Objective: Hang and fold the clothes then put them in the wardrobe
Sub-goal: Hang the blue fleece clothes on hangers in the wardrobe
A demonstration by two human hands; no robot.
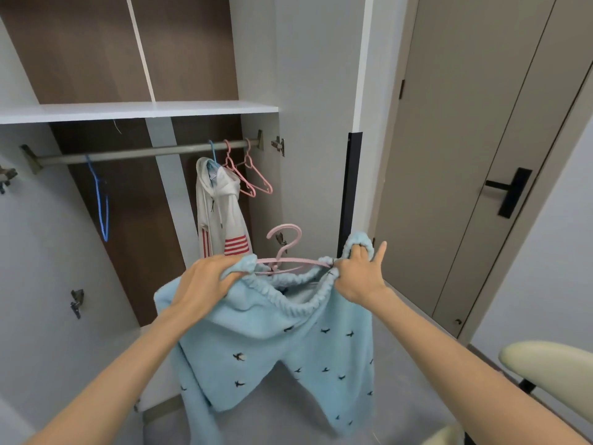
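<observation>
A closed beige-grey door (455, 155) fills the upper right of the frame, with a black lever handle (510, 191) on its right side and a small dark hinge (401, 88) on its left edge. Left of the door, a black strip (350, 187) runs down the corner of a white wall post (364, 59). A cream padded chair (552, 367) shows at lower right, above grey floor (282, 396)

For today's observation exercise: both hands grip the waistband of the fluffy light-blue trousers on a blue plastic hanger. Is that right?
No: the head view shows the left hand and right hand gripping the waistband of the fluffy light-blue trousers on a pink plastic hanger.
</observation>
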